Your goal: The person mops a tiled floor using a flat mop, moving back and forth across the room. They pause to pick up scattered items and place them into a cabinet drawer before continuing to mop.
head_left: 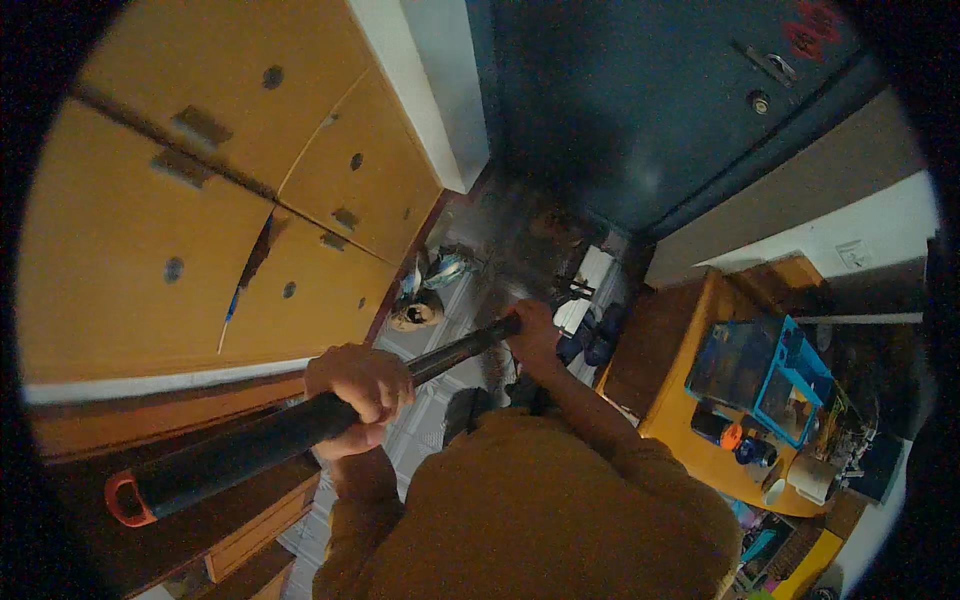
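A long dark pole (pixel 465 352) with a thick black grip (pixel 235 450) and an orange hanging loop (pixel 128 498) slants across in front of me. My left hand (pixel 362 390) is wrapped round it where the grip meets the thinner shaft. Farther along, at the shaft's visible far end, my right hand (pixel 533 335) is closed on it. Whatever the pole carries beyond the right hand cannot be made out, so its kind is uncertain.
Yellow-brown cabinets (pixel 330 240) line the left. Shoes (pixel 420 312) stand by their base; a white box-like thing (pixel 590 275) and dark shoes (pixel 600 335) lie opposite. A dark door (pixel 620 110) closes the far end. On the right, a wooden cabinet (pixel 655 410) bears a blue-framed bin (pixel 745 360) and bottles.
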`<state>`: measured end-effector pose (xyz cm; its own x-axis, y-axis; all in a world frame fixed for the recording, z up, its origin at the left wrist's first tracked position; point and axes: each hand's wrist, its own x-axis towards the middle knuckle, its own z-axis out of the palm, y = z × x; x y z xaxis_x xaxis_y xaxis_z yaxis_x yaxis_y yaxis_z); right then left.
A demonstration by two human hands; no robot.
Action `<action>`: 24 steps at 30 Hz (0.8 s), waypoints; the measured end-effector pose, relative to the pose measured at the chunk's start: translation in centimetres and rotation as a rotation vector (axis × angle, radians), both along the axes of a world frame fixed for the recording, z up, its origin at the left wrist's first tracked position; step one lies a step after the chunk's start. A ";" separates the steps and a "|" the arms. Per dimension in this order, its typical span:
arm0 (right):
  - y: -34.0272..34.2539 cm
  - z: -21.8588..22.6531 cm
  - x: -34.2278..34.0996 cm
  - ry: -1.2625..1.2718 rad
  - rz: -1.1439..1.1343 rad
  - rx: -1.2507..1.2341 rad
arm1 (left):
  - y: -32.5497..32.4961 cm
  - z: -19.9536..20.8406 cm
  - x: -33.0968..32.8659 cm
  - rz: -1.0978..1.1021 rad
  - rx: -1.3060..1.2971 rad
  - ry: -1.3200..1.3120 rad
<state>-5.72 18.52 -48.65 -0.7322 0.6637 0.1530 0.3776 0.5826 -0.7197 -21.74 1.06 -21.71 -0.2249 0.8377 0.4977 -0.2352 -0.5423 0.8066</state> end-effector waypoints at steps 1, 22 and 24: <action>1.8 0.0 -0.2 0.021 -0.029 0.033 | 2.4 0.0 -0.9 -0.126 0.028 0.061; 23.3 -5.1 -11.8 -0.463 -0.306 -0.118 | 30.7 -11.5 -17.0 -0.276 -0.267 -0.219; 24.2 -4.9 -12.3 -0.471 -0.304 -0.124 | 32.7 -11.4 -17.6 -0.318 -0.281 -0.167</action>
<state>-17.99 42.68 -53.54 -0.4756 0.8473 -0.2362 0.8118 0.3194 -0.4889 -39.34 33.79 -33.08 0.0075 0.9756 0.2196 -0.4938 -0.1873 0.8491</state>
